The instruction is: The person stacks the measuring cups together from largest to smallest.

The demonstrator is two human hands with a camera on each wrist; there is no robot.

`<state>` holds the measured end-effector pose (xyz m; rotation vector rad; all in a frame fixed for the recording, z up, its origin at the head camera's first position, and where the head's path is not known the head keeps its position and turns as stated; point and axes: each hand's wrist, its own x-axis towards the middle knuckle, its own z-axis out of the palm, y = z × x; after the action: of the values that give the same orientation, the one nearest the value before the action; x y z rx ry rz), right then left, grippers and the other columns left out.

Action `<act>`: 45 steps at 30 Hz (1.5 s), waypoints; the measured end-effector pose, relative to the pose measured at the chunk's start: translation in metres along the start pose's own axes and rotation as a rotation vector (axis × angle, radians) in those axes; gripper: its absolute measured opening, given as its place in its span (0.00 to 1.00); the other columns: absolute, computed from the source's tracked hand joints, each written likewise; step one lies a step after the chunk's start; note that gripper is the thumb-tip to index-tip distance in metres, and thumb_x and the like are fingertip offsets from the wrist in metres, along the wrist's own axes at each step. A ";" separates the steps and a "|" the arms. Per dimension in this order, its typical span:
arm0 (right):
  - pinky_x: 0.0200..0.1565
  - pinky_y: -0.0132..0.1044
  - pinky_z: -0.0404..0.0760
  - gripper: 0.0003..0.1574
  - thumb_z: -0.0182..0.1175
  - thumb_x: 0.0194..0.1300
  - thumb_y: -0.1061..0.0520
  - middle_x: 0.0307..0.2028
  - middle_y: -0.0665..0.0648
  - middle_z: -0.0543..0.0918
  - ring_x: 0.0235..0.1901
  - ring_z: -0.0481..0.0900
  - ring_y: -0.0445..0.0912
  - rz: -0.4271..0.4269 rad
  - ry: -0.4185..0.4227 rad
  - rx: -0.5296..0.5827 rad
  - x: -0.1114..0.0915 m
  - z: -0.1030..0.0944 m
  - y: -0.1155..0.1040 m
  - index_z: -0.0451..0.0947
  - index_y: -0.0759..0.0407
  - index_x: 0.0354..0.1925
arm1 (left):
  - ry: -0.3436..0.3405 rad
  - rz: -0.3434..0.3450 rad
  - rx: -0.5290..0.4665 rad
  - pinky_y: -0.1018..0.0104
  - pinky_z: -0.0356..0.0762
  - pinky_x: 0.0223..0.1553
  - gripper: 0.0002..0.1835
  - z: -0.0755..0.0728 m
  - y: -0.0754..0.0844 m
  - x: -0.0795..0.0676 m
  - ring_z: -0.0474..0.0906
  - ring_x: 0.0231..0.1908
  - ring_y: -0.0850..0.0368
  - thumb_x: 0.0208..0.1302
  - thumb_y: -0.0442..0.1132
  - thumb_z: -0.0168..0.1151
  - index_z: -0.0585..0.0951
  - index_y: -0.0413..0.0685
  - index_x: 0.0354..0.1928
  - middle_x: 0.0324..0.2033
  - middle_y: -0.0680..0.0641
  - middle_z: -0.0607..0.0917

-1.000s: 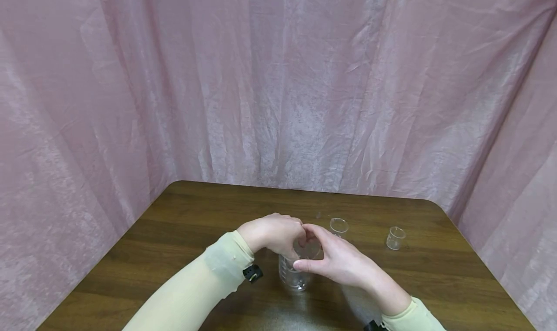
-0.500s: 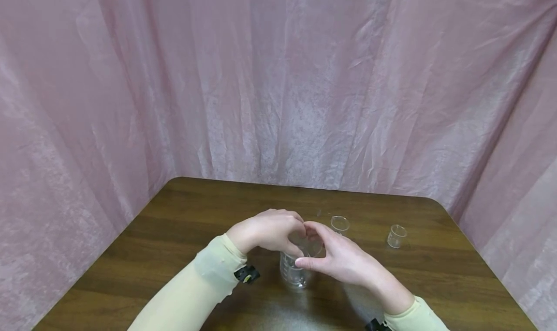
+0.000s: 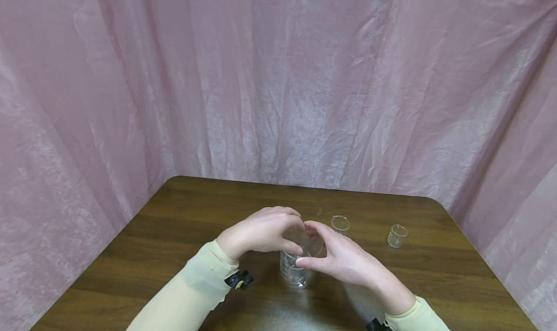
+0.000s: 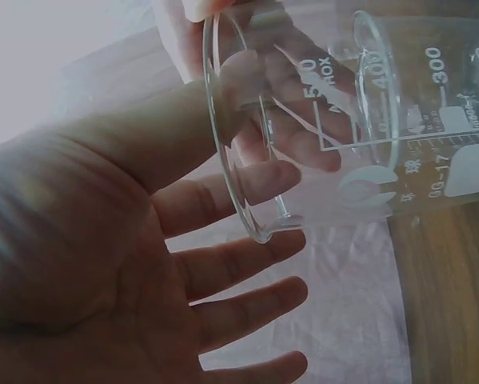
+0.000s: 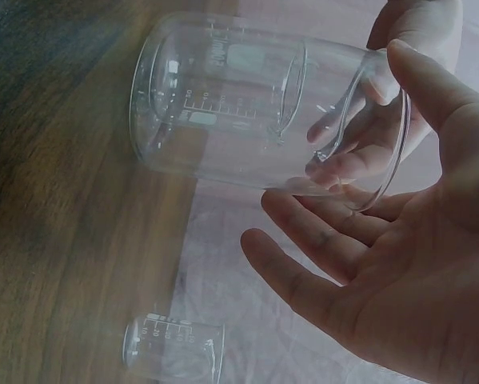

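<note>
A large clear glass beaker [image 3: 295,277] stands on the table between both hands, with smaller beakers [image 5: 291,92] nested inside it. White volume marks and print [image 4: 375,72] show on its wall in the left wrist view. My right hand [image 3: 341,258] holds the beaker near its rim, thumb on the near side and fingers round the far side. At the mouth's left is my left hand [image 3: 265,229], its fingers spread and nearly straight. Its thumb overlaps the rim [image 4: 215,120] in the left wrist view.
Just behind my right hand, a smaller beaker [image 3: 340,223] is partly hidden. Another small beaker [image 3: 397,236] stands farther right on the brown wooden table [image 3: 209,200]. Faint clear glass [image 3: 320,212] shows toward the back. Pink curtains [image 3: 278,79] hang round the table.
My left hand has drawn back a little to the left from the beaker's mouth, its fingers opening. The right hand stays at the beaker, nearly still.
</note>
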<state>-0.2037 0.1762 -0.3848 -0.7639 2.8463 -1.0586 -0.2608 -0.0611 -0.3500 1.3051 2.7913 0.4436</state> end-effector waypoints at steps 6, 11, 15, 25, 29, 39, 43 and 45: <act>0.62 0.59 0.82 0.51 0.75 0.66 0.26 0.64 0.51 0.85 0.66 0.82 0.50 0.011 -0.006 0.018 -0.002 0.000 0.000 0.72 0.48 0.75 | 0.031 -0.014 -0.025 0.47 0.73 0.72 0.25 0.003 -0.001 -0.005 0.77 0.70 0.49 0.69 0.55 0.79 0.88 0.55 0.63 0.68 0.48 0.83; 0.61 0.58 0.82 0.52 0.75 0.66 0.26 0.64 0.52 0.85 0.65 0.83 0.50 0.022 0.000 0.006 -0.001 -0.001 0.000 0.72 0.49 0.76 | 0.062 -0.006 -0.028 0.46 0.73 0.73 0.27 0.003 -0.002 -0.009 0.77 0.71 0.49 0.69 0.55 0.79 0.87 0.55 0.65 0.69 0.47 0.83; 0.62 0.58 0.82 0.55 0.75 0.66 0.25 0.65 0.53 0.85 0.65 0.83 0.51 0.035 0.002 0.001 -0.001 -0.001 0.001 0.71 0.52 0.77 | 0.080 0.002 -0.027 0.44 0.73 0.72 0.28 0.003 -0.005 -0.011 0.76 0.72 0.48 0.70 0.55 0.78 0.86 0.53 0.67 0.70 0.46 0.82; 0.62 0.61 0.82 0.60 0.75 0.66 0.26 0.71 0.56 0.81 0.66 0.83 0.54 0.074 -0.016 0.026 -0.004 0.000 0.000 0.68 0.56 0.80 | 0.108 0.002 -0.049 0.42 0.71 0.73 0.32 0.009 -0.010 -0.019 0.77 0.72 0.46 0.73 0.57 0.75 0.84 0.47 0.70 0.70 0.44 0.82; 0.62 0.62 0.82 0.60 0.74 0.66 0.26 0.72 0.57 0.80 0.66 0.83 0.54 0.067 -0.019 0.026 -0.003 0.001 0.000 0.67 0.57 0.81 | 0.113 0.000 -0.068 0.41 0.71 0.73 0.33 0.010 -0.011 -0.022 0.76 0.72 0.45 0.73 0.57 0.75 0.83 0.46 0.71 0.71 0.43 0.82; 0.63 0.62 0.82 0.58 0.75 0.67 0.27 0.72 0.57 0.80 0.68 0.81 0.54 0.051 -0.017 0.017 0.000 -0.001 0.001 0.68 0.55 0.80 | 0.095 -0.044 -0.135 0.41 0.71 0.74 0.35 0.012 -0.015 -0.024 0.73 0.75 0.44 0.77 0.59 0.70 0.80 0.45 0.75 0.74 0.43 0.79; 0.63 0.62 0.82 0.58 0.75 0.67 0.27 0.72 0.57 0.80 0.68 0.82 0.54 0.055 -0.018 0.020 0.000 -0.001 0.000 0.67 0.55 0.80 | 0.081 -0.073 -0.181 0.41 0.70 0.74 0.36 0.015 -0.016 -0.027 0.72 0.76 0.44 0.79 0.60 0.68 0.78 0.45 0.77 0.75 0.43 0.77; 0.63 0.62 0.82 0.58 0.75 0.67 0.28 0.72 0.57 0.81 0.68 0.82 0.54 0.054 -0.019 0.021 -0.001 -0.002 0.000 0.67 0.55 0.80 | 0.081 -0.077 -0.194 0.42 0.70 0.75 0.36 0.017 -0.016 -0.028 0.72 0.76 0.45 0.80 0.60 0.66 0.77 0.46 0.78 0.75 0.43 0.77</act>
<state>-0.2036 0.1776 -0.3839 -0.6872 2.8179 -1.0674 -0.2525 -0.0880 -0.3733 1.1606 2.7658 0.7565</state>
